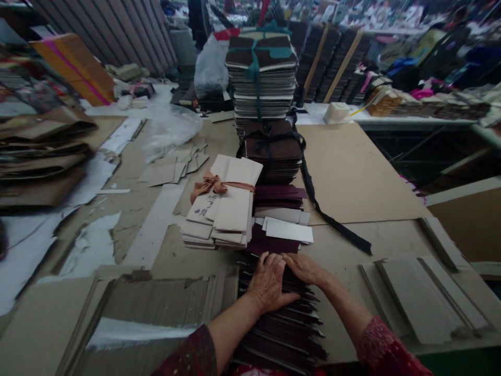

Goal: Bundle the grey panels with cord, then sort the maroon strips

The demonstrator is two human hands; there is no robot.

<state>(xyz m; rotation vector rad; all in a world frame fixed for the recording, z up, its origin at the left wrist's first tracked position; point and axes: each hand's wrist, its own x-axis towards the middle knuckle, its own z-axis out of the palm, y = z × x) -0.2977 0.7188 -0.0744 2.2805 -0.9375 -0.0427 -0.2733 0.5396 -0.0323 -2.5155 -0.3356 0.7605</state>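
A long row of overlapping dark maroon flat pieces (284,339), with pale edges showing, runs from the front edge of the table towards the middle. Across its far end lies my left hand (268,287), palm down, thumb spread to the right. My right hand (304,267) is closed at the right side of that far end, its fingers drawn together against the pieces and its fingertips beside those of my left hand. The undersides of its fingers are hidden. Just beyond are a maroon sheet (270,244) and white strips (288,231).
Cream card bundles tied with an orange-brown strip (235,196) sit left of the row. Tied dark stacks (274,141) rise behind. A black strap (332,219) trails rightward. Grey boards (415,297) lie right, a grey-brown stack (156,303) left, brown folded sheets (43,156) far left.
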